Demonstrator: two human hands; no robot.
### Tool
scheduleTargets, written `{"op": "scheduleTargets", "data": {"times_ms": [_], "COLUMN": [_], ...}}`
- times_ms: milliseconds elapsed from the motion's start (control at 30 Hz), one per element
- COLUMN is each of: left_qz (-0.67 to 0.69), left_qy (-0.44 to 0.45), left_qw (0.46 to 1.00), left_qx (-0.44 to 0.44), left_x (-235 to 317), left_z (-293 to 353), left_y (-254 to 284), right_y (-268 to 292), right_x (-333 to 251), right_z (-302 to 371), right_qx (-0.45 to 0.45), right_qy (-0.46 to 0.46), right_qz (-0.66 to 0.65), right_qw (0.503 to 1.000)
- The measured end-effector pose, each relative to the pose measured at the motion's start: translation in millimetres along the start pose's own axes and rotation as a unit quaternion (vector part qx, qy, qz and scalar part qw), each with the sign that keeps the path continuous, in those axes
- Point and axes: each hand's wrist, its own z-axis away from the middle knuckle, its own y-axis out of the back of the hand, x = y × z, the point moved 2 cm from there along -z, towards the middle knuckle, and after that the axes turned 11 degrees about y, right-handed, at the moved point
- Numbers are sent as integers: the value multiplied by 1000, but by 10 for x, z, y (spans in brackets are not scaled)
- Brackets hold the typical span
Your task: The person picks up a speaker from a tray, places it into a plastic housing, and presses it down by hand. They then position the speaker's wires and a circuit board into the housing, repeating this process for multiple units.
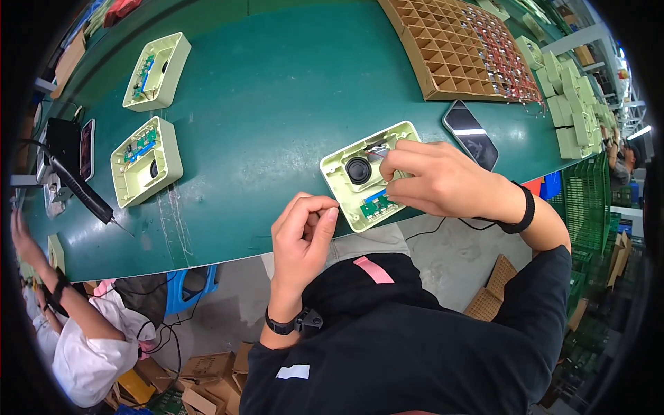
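A pale green plastic housing (339, 200) lies open side up near the table's front edge. Inside it are a round black speaker (358, 170), a green circuit board (379, 207) with a blue strip, and a small part with thin wires (375, 149). My right hand (439, 176) reaches over the housing's right side, fingertips pinched together inside it; what they grip is hidden. At the housing's lower left corner is my left hand (304, 232), its fingers curled and thumb against the index finger. Whatever that pinch may hold is too small to make out.
Two similar housings (173, 155) with boards stand at the left. A black electric screwdriver (79, 183) hangs beside them, near a co-worker's arm (76, 304). A phone (472, 135) lies right of my housing, below a divided cardboard tray (443, 55) of wired parts. Stacked housings (570, 104) stand far right.
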Motion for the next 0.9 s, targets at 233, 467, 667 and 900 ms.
{"op": "scheduleTargets", "data": {"times_ms": [233, 467, 667, 900], "left_qz": [-4, -28, -41, -39], "left_qy": [-11, -10, -75, -75], "left_qw": [1000, 1000, 996, 996], "left_qx": [13, 6, 26, 32], "left_x": [-10, -17, 0, 48], "left_z": [-1, -70, -65, 99], "left_y": [-58, 23, -32, -110], "right_y": [-37, -40, -86, -291], "right_x": [0, -17, -119, -230], "right_z": [68, -125, -118, -243], "right_qx": [-102, -127, -120, -182], "right_qy": [23, 6, -24, -4], "right_qz": [108, 126, 125, 179], "right_qw": [989, 984, 985, 967]}}
